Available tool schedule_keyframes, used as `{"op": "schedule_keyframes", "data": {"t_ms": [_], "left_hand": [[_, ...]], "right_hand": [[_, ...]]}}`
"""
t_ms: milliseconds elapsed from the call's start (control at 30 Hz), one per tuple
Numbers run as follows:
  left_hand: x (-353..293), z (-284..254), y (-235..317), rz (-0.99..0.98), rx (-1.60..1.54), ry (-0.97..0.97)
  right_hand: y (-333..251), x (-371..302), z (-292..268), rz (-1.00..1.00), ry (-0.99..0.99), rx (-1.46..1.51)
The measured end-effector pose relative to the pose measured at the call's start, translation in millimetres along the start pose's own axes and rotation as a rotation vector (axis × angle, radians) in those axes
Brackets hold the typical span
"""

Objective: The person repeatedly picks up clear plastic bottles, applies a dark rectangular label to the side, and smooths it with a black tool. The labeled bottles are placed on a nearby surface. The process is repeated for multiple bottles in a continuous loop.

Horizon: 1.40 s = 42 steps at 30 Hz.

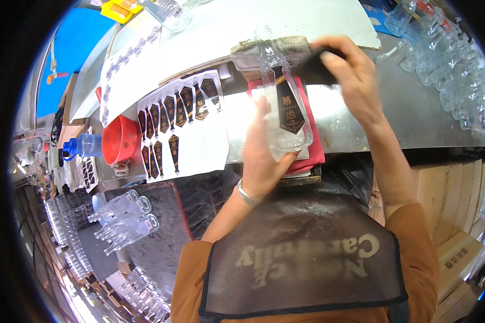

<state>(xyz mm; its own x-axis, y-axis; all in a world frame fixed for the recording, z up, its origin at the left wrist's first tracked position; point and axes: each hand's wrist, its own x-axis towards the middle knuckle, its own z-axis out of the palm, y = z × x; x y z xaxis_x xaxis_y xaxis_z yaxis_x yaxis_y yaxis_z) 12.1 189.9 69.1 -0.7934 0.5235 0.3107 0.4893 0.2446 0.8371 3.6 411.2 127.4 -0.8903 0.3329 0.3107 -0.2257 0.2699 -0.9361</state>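
A clear glass bottle [303,132] lies with its neck pointing away from me, a black tie-shaped decal [290,107] with gold print on its face. My left hand [264,153] is wrapped round its lower left side, a bracelet at the wrist. Beneath the bottle is a pink cloth pad [317,145], and a folded greyish cloth [243,56] lies behind the neck. To the right of the neck, my right hand [353,75] pinches a dark flat piece [313,69], blurred by motion; its kind is unclear. It appears apart from the decal.
Left of the bottle lies a white sheet of black decals [199,148], beside a red bowl [119,141] and a blue-capped plastic bottle [86,146]. Several clear bottles [126,220] stand lower left; more glassware [442,70] crowds the right. Cardboard boxes [450,196] sit below the right edge.
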Motion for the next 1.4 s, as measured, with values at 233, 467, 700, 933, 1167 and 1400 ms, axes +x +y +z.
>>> {"op": "schedule_keyframes", "data": {"t_ms": [233, 467, 700, 933, 1167, 1400], "left_hand": [[7.7, -4.0, 9.1, -0.146, -0.583, 0.03], [-3.2, -6.0, -14.0, 0.058, 0.156, -0.027], [-4.3, -16.4, -16.8, 0.048, 0.175, -0.088], [80.2, -126.5, -56.0, -0.003, 0.363, 0.287], [208.3, -242.0, -175.3, -0.25, 0.985, 0.206], [158.5, -219.1, -140.6, -0.25, 1.125, 0.106]], "right_hand": [[29.6, -67.5, 4.9, 0.606, -0.379, 0.249], [-10.7, -74.7, 2.6, 0.204, -0.42, -0.441], [-10.9, -76.6, 6.1, 0.212, -0.385, -0.432], [12.8, -77.1, -18.7, 0.287, -0.199, -0.361], [18.5, -69.7, -15.7, 0.31, -0.23, -0.387], [29.5, -69.5, -15.7, 0.279, -0.195, -0.438]]}}
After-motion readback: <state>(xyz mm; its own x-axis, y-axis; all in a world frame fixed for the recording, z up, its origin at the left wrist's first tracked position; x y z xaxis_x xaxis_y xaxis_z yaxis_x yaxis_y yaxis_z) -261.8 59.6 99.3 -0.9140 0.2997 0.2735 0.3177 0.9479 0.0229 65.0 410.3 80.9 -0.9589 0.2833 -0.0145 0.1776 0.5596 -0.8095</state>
